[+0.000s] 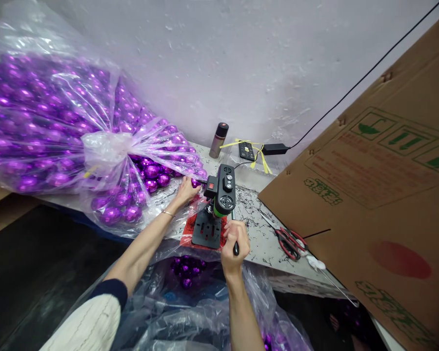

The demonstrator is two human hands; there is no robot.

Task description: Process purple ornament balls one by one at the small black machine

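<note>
In the middle of the table stands a small black bench press machine with a red switch and a slotted base plate, set on a red sheet. My right hand is closed around the black-ended lever handle at its front right. On the machine's left side, my left hand pinches a shiny purple ball between its fingers. Just left of that hand, more purple balls spill from the mouth of a large clear plastic bag.
A second clear bag with purple balls hangs at the table's front edge. Red-handled scissors lie right of the machine, beside a large cardboard box. Behind stand a spray can and a power adapter. Black scraps litter the table.
</note>
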